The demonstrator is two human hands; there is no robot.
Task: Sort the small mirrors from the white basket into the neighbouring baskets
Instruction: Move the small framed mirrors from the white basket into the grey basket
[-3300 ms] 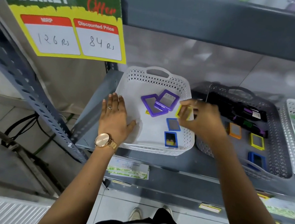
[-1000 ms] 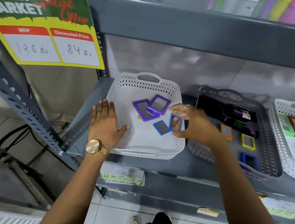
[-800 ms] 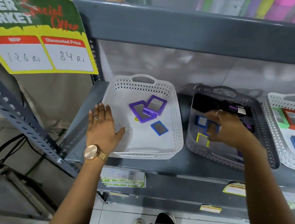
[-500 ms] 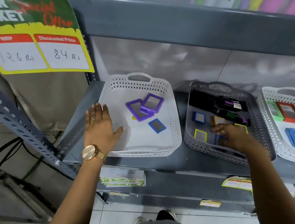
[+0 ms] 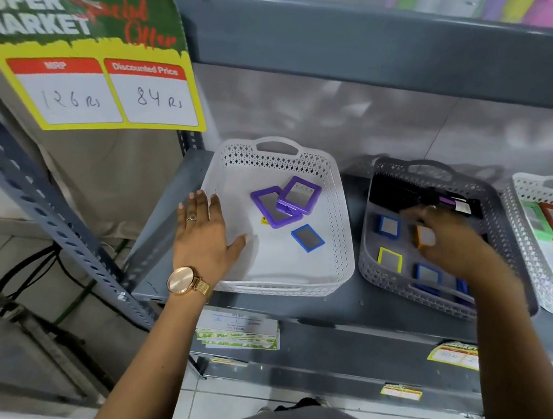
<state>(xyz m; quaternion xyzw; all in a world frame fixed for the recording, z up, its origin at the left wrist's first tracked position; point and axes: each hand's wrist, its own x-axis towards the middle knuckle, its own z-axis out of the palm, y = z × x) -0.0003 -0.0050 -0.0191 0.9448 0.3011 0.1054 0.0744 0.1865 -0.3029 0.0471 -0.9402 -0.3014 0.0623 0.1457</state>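
Note:
The white basket (image 5: 342, 251) stands on the grey shelf and holds two purple-framed mirrors (image 5: 299, 194), overlapping, and one small blue-framed mirror (image 5: 308, 237) near its right wall. My left hand (image 5: 205, 235) lies flat on the basket's left rim, fingers spread, holding nothing. To the right, the grey basket (image 5: 381, 173) holds small mirrors: a blue one (image 5: 388, 226), an orange one (image 5: 424, 236), a yellow one (image 5: 390, 259) and another blue one (image 5: 428, 274). My right hand (image 5: 447, 239) hovers over the grey basket, blurred, fingers apart, with nothing visible in it.
Black packaged items (image 5: 394, 195) lie at the back of the grey basket. A second white basket (image 5: 525, 189) at far right holds larger green, red and blue mirrors. A price sign (image 5: 103, 86) hangs at upper left. An upper shelf (image 5: 389, 50) runs overhead.
My right hand carried a small blue mirror from the white basket into the grey basket, left it there, and has now risen empty. My left hand stayed on the white basket's rim.

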